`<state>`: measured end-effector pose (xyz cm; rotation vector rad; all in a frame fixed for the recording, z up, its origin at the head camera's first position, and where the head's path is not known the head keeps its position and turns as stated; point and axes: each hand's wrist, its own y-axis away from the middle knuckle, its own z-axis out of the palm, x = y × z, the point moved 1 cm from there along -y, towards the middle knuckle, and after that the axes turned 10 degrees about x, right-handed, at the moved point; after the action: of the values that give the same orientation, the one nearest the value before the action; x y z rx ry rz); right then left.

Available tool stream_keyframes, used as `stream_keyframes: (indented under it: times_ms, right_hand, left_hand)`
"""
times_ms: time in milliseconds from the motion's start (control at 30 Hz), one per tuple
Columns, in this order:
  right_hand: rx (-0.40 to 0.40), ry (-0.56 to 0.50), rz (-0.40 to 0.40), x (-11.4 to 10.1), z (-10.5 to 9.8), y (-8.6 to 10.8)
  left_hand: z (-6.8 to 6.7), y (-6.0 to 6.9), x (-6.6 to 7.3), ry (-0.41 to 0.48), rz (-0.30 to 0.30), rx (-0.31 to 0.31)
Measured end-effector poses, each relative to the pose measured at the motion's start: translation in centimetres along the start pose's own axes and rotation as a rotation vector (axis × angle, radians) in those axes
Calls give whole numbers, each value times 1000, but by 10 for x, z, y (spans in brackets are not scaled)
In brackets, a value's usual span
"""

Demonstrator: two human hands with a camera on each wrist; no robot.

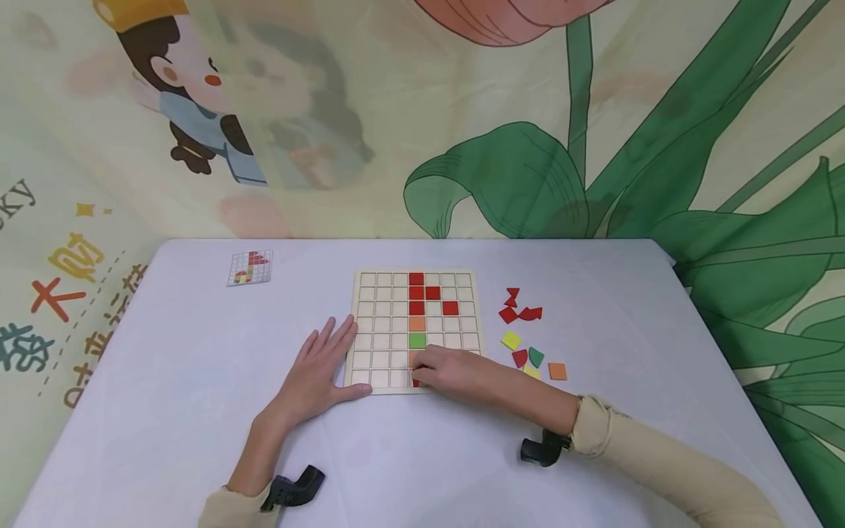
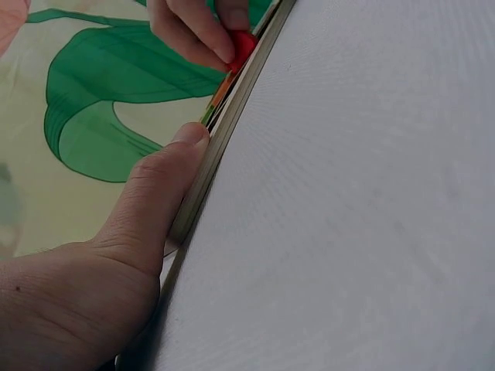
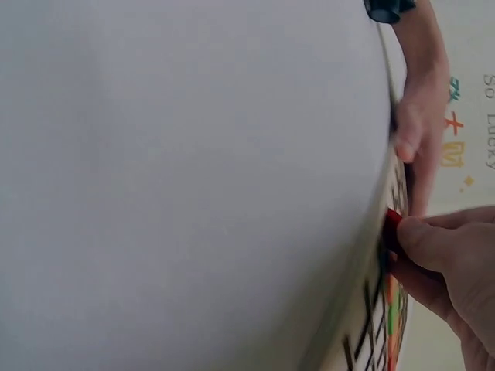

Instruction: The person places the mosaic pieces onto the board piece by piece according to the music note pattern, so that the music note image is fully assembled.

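My right hand [image 1: 455, 375] pinches red piece [image 2: 244, 50] between thumb and fingers, at near edge of grid board [image 1: 385, 340], in middle column. Farther up same column: orange, green square [image 1: 417, 340], orange, then three reds at far end; two more reds just right of those. My left hand [image 1: 315, 375] lies open, fingers spread along board's left edge, thumb on near-left corner. Loose pieces [image 1: 557, 372] right of board; pattern card [image 1: 249, 268] far left on tabletop [image 1: 165, 411].

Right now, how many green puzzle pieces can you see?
2: a green square on the board and a green piece lying loose to its right. The right hand may hide more.
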<state>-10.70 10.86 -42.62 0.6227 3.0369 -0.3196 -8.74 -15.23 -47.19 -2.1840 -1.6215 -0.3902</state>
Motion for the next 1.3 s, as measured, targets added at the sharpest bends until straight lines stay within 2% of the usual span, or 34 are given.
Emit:
stream_keyframes:
  times_ms: [133,433,700,867,967,1100,1233,1300]
  right_hand:
    - [-40,19,-55,3,-4,0]
    - [-27,111,-123,4,-2,-7]
    - [83,179,-172,0,5,-6]
    - [88,186,-107,-6,8,3]
    - [83,125,-58,-10,8,14]
    - [92,48,-22,-16,6,35]
    - [88,67,13,-20,2,61]
    - [73,77,60,-19,-3,76]
  left_hand:
    - [0,0,0,-2,5,14]
    - [-2,-2,3,-2,-22,-23]
    - [-2,-1,2,2,-22,-17]
    - [-1,-3,1,-2,-24,-18]
    - [-1,-3,1,-7,-25,-18]
    - [-2,-2,0,-7,-14,-9]
    - [-1,-2,0,7,-14,-14]
    - [0,-2,0,15,-17,-28]
